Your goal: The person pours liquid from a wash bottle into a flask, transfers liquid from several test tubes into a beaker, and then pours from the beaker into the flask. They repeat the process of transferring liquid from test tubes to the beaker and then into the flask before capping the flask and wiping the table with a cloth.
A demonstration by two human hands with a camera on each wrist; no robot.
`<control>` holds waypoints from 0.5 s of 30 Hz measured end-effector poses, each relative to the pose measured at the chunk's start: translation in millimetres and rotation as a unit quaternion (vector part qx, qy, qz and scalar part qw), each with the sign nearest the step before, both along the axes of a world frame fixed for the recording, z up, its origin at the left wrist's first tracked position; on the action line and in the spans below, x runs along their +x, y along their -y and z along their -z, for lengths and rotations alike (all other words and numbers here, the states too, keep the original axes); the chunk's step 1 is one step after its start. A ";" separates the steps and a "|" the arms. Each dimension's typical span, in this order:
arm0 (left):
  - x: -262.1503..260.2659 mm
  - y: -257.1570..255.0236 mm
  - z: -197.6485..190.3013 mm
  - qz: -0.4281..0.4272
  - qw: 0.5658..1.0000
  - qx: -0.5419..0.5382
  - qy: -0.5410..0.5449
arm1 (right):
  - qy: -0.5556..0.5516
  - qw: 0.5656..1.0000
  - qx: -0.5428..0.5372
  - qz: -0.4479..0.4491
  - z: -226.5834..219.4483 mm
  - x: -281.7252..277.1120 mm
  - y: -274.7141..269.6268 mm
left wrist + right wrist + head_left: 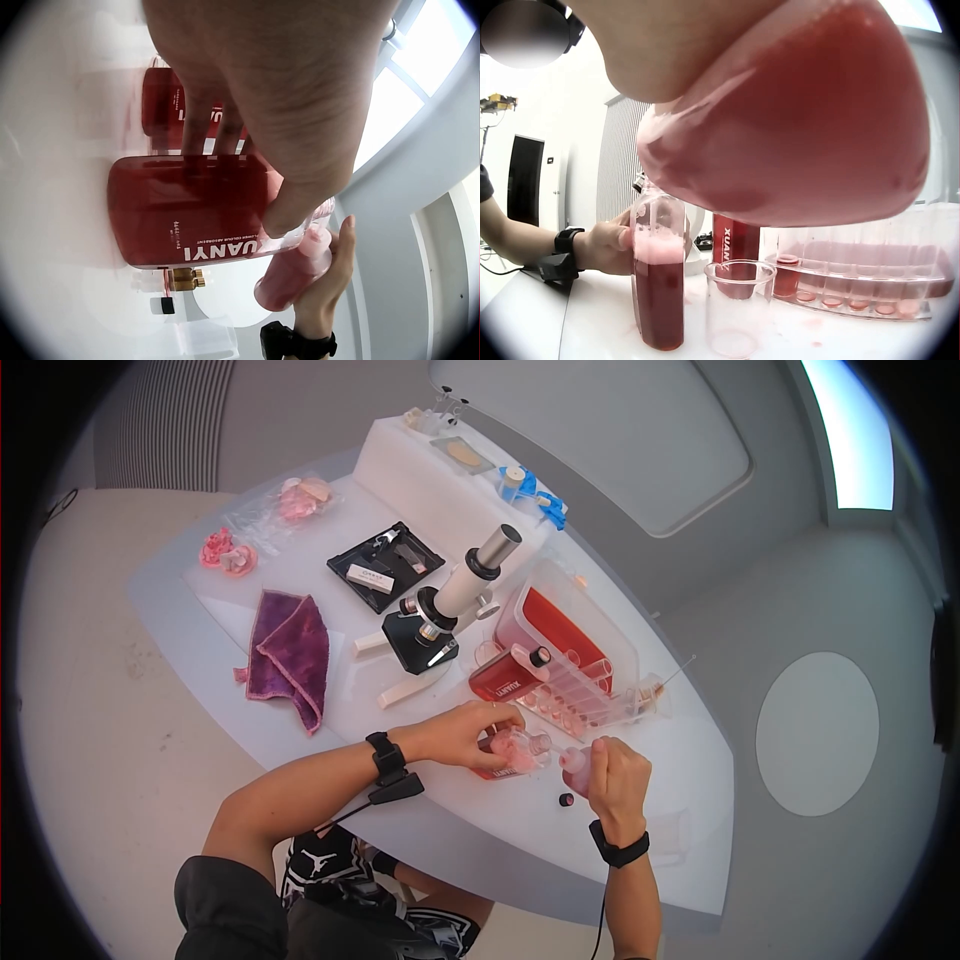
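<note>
My left hand (465, 735) grips a flat clear bottle (187, 214) around its upper part. Dark red liquid with pink foam on top fills much of this bottle (660, 300), which stands upright on the table. White letters are printed on its side. In my right hand (622, 785) is a soft squeeze bottle (795, 142) of pinkish-red liquid, tilted over with its nozzle right at the clear bottle's mouth. A small black cap (566, 800) lies between the hands. The right wrist view shows a clear beaker (739, 330) beside the standing bottle.
A second red bottle (505, 675) with a black cap stands behind, next to a clear tube rack (575, 690) and a plastic tub (620, 625). Further left are a microscope (455, 600), a black case (385, 565), a purple cloth (288, 655) and pink flowers (228, 553).
</note>
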State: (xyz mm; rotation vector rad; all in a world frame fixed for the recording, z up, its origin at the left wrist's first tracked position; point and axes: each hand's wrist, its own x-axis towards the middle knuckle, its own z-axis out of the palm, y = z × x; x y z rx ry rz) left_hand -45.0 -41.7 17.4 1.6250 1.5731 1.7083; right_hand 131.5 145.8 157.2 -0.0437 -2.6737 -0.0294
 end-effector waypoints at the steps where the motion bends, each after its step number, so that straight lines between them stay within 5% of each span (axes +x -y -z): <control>1: -0.1 0.2 -0.2 0.000 1.000 -0.002 0.001 | 0.007 1.000 -0.003 0.005 0.7 0.3 -0.8; 10: 2.4 2.7 -10.2 -0.001 1.000 -0.004 -0.017 | 0.020 0.998 -0.027 0.053 -7.5 2.9 5.2; 15: 9.0 8.6 -58.2 -0.054 0.994 0.020 -0.090 | 0.011 0.998 -0.024 0.057 -10.9 3.5 3.7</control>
